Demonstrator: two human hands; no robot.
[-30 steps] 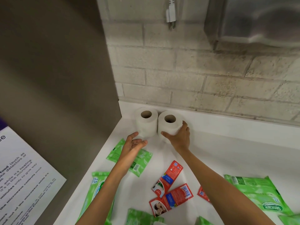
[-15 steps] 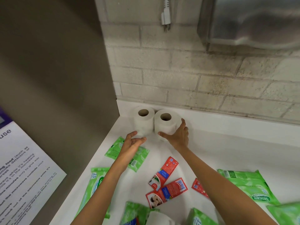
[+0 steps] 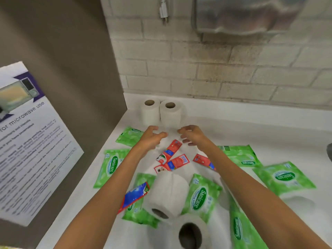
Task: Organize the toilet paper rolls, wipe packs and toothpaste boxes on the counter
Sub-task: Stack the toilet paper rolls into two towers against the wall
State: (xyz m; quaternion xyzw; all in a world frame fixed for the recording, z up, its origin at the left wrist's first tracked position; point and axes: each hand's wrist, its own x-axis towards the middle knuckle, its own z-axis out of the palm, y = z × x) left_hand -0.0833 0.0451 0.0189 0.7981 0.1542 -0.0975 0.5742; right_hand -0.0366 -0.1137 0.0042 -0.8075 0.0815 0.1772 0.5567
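Note:
Two white toilet paper rolls stand upright side by side in the back left corner of the white counter (image 3: 251,126): the left roll (image 3: 150,112) and the right roll (image 3: 170,115). My left hand (image 3: 151,138) and my right hand (image 3: 193,135) hover just in front of them, fingers apart, holding nothing. Another roll (image 3: 168,193) lies on its side near me, and one more (image 3: 190,232) sits at the bottom edge. Green wipe packs (image 3: 200,195) and red toothpaste boxes (image 3: 177,161) lie scattered between my arms.
A brown cabinet side (image 3: 71,78) with a microwave notice (image 3: 30,141) walls off the left. A brick wall (image 3: 224,69) runs behind the counter, with a metal dispenser (image 3: 251,13) and a hanging plug (image 3: 163,11) above. More wipe packs (image 3: 283,177) lie at right.
My right hand has let go of the right roll and drawn back toward me. The view has tilted down, showing more rolls and packs near me.

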